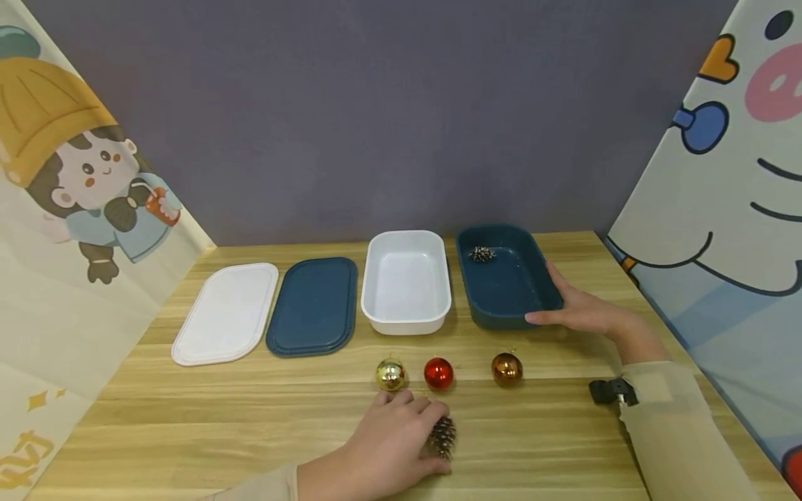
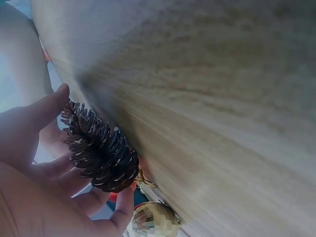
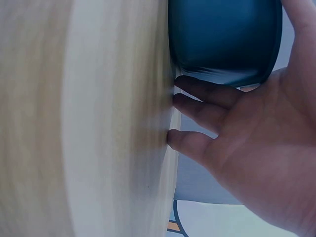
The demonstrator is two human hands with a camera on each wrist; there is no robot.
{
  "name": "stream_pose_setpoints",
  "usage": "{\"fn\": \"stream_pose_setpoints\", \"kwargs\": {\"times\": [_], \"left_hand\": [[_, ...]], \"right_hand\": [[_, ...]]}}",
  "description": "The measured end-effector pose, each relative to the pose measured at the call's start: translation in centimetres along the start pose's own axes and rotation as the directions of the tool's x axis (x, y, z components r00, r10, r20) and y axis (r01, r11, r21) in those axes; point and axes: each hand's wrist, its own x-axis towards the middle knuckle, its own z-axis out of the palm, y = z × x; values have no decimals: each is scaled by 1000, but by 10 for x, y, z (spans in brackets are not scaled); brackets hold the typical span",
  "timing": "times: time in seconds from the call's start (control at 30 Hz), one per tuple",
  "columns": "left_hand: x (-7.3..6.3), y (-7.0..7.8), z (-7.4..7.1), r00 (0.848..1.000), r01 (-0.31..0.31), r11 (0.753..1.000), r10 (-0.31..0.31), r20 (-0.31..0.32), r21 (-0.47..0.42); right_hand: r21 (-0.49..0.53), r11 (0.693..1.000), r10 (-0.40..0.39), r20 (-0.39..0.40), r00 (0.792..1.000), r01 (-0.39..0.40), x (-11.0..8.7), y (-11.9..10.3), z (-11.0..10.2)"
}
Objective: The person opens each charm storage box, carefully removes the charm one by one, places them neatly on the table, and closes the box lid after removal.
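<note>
In the head view my left hand point(image 1: 391, 445) is at the table's near side, holding a brown pine cone point(image 1: 443, 437) between thumb and fingers. The left wrist view shows the thumb at one end of that pine cone point(image 2: 101, 150) and a fingertip at its other end. My right hand point(image 1: 585, 309) rests against the near right corner of a dark blue container point(image 1: 510, 320), thumb on the front wall and fingers along the right side. Those fingers look nearly straight in the right wrist view. A small pine cone point(image 1: 482, 254) lies inside the blue container.
Gold point(image 1: 390, 374), red point(image 1: 438, 374) and copper-brown ornament balls point(image 1: 507, 369) lie in a row before the containers. A white container point(image 1: 406, 325) stands left of the blue one. Farther left lie a blue lid point(image 1: 313, 306) and a white lid point(image 1: 227, 313).
</note>
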Motion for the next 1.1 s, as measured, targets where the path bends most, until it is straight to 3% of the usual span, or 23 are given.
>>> {"fn": "stream_pose_setpoints", "kwargs": {"times": [0.37,0.5,0.67,0.83,1.1], "left_hand": [[-1,1,-8,999,50,999,-50,6,-18],[1,1,-21,997,66,998,-65,51,-22],[9,2,-49,991,72,997,-72,110,1],[27,1,-79,990,64,997,-68,126,39],[70,-1,-115,984,50,996,-37,175,-72]], "right_hand": [[8,1000,-15,-10,1000,15,-1,-1,1],[8,1000,-17,-9,1000,17,0,0,1],[13,1000,-15,-8,1000,15,0,1,2],[6,1000,-12,-13,1000,12,0,1,1],[11,1000,-15,-11,1000,15,-3,-1,1]]}}
